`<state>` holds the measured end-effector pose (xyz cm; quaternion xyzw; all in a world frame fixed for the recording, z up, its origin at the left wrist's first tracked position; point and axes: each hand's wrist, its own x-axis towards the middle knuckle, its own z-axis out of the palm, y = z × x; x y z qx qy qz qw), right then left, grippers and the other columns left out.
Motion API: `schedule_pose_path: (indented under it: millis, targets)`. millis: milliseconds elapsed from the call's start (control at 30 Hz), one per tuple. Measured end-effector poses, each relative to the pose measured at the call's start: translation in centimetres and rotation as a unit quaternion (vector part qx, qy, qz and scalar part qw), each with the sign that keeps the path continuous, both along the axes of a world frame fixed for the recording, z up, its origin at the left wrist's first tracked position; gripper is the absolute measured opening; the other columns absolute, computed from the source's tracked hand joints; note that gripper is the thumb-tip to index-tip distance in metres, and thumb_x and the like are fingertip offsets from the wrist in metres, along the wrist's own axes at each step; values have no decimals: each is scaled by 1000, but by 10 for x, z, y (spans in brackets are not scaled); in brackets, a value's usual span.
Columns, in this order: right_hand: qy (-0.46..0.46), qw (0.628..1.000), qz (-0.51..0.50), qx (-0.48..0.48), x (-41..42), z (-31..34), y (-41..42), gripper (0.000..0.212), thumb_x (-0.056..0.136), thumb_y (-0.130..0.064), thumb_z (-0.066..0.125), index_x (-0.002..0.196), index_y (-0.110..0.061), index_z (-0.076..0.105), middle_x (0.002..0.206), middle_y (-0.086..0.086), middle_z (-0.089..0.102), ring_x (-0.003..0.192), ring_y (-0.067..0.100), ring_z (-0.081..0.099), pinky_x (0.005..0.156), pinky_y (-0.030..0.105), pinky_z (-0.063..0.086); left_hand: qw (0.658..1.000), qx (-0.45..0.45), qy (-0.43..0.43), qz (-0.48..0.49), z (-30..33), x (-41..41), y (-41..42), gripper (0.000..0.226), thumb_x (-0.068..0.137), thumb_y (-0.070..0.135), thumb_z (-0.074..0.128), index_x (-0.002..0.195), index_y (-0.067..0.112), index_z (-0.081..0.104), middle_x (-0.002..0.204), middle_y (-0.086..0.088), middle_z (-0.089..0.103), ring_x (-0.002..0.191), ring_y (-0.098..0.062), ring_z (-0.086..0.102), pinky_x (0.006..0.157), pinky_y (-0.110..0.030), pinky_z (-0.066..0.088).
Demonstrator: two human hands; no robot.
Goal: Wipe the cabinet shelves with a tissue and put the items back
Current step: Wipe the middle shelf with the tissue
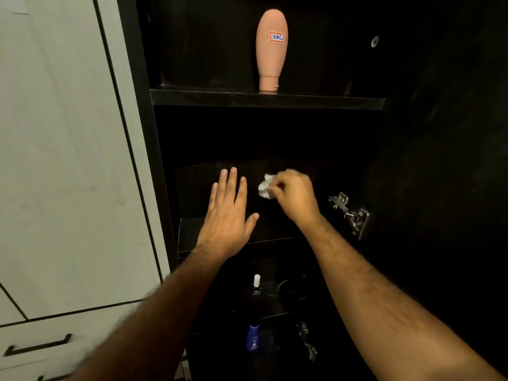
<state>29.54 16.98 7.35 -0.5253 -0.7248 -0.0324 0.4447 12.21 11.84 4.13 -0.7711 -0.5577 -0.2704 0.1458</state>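
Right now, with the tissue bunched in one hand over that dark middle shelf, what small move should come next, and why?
Probably press the tissue down and sweep it left across the middle shelf. The right hand pinches it above the shelf's right part, while the left hand is spread open over the left part. That shelf holds nothing visible; the peach bottle stands one shelf higher.

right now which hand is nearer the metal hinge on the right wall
Right. The right hand, holding the crumpled tissue, is just left of the hinge; the left hand lies flat farther left, beyond the right hand.
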Motion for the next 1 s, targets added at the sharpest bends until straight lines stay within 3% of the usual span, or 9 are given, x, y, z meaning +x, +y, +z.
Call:
schedule_pose_path:
  millis: [100, 167, 300, 400, 500, 667, 833, 933, 1000]
  targets:
    - [-90, 990, -6, -107, 9, -12, -7, 8, 82, -14, 74, 76, -17, 71, 88, -6, 66, 83, 7, 62, 76, 22, 52, 1000, -5, -2, 3, 2, 0, -1, 76, 98, 44, 41, 151, 12, -4, 157, -10, -22, 144, -21, -26, 118, -41, -10]
    - [-74, 987, -6, -142, 13, -2, -8, 9, 82, -14, 74, 74, -17, 72, 83, -8, 67, 80, 5, 63, 73, 23, 54, 1000, -1, -9, 8, 5, -2, -2, 76, 99, 41, 42, 151, 13, -4, 157, -9, -22, 144, -20, -26, 118, -40, -10]
    - [81, 995, -20, -62, 19, 50, -2, 10, 78, -8, 73, 74, -17, 73, 76, -6, 69, 74, 7, 65, 71, 23, 55, 999, 9, -7, 33, 8, -15, -6, 77, 97, 37, 47, 152, 12, -1, 158, -11, -17, 145, -21, -23, 118, -39, -8]
    - [256, 967, -12, 9, 11, 90, -1, 15, 80, -1, 69, 90, -10, 76, 87, -7, 69, 81, 8, 67, 71, 11, 51, 998, 19, -4, 57, 12, -25, -8, 79, 95, 37, 51, 152, 10, 2, 159, -12, -13, 146, -22, -19, 119, -40, -5]
    - [303, 951, -10, 57, -9, 100, 2, 15, 82, -4, 70, 96, -8, 76, 90, -4, 69, 85, 8, 65, 76, 11, 48, 997, 15, -2, 70, 13, -31, -10, 81, 95, 37, 51, 152, 10, 2, 159, -13, -14, 146, -23, -20, 119, -40, -5]
    - [58, 994, 22, 86, -29, 49, 2, 7, 79, -9, 71, 83, -12, 76, 88, 2, 71, 83, 10, 64, 78, 14, 45, 997, 0, -4, 76, 8, -36, -14, 82, 95, 39, 50, 152, 11, -1, 158, -13, -19, 145, -23, -23, 120, -42, -3]
    - [-153, 986, 5, -66, -19, -13, -10, 6, 85, -16, 68, 79, -17, 68, 91, -2, 64, 85, 16, 64, 72, 34, 55, 997, -9, -4, 79, 4, -35, -14, 82, 95, 40, 49, 152, 13, -2, 157, -12, -21, 144, -24, -25, 120, -42, -5]
    - [-131, 987, -11, -93, -13, -8, -10, 9, 86, -16, 67, 77, -18, 69, 86, -4, 67, 82, 14, 65, 71, 31, 56, 997, -12, -4, 80, 2, -35, -13, 81, 96, 41, 47, 151, 14, -6, 156, -11, -25, 143, -23, -27, 119, -41, -7]
    - [19, 995, -13, -97, -13, 8, -8, 13, 81, -14, 68, 70, -19, 70, 73, -5, 68, 72, 13, 67, 67, 31, 57, 997, -15, -6, 76, 2, -35, -12, 82, 96, 42, 46, 150, 16, -10, 155, -9, -28, 142, -23, -29, 119, -41, -8]
